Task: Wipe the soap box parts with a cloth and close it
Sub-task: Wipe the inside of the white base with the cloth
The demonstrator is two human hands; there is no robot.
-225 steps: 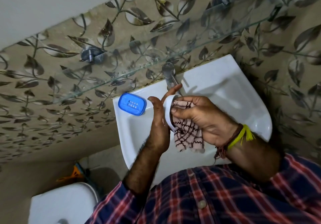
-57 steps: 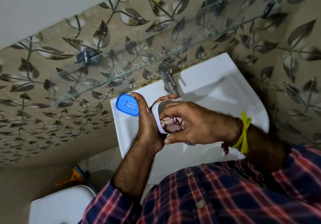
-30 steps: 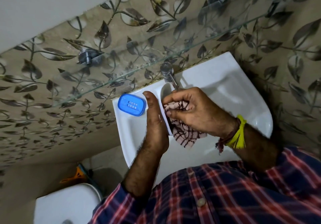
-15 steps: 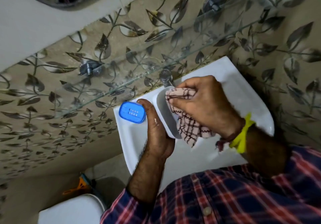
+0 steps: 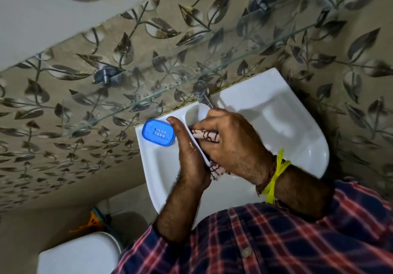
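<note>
Head view, looking down over a white washbasin [image 5: 297, 125]. The left hand [image 5: 189, 159] is closed around the white half of the soap box [image 5: 194, 114], holding it on edge with its hollow facing the right hand [image 5: 229, 144]. The right hand is closed on a checked cloth [image 5: 207, 135], pressing it into that hollow; a loose end of cloth hangs below both hands. The blue half of the soap box [image 5: 158, 132] lies flat on the basin rim, just beyond the left thumb, apart from the white half. A tap [image 5: 202, 92] stands just past the fingertips. To wipe well, the cloth likely should sweep into the curved corners while the left hand keeps the shell steady. The blue half appears not yet joined, so closing remains.
</note>
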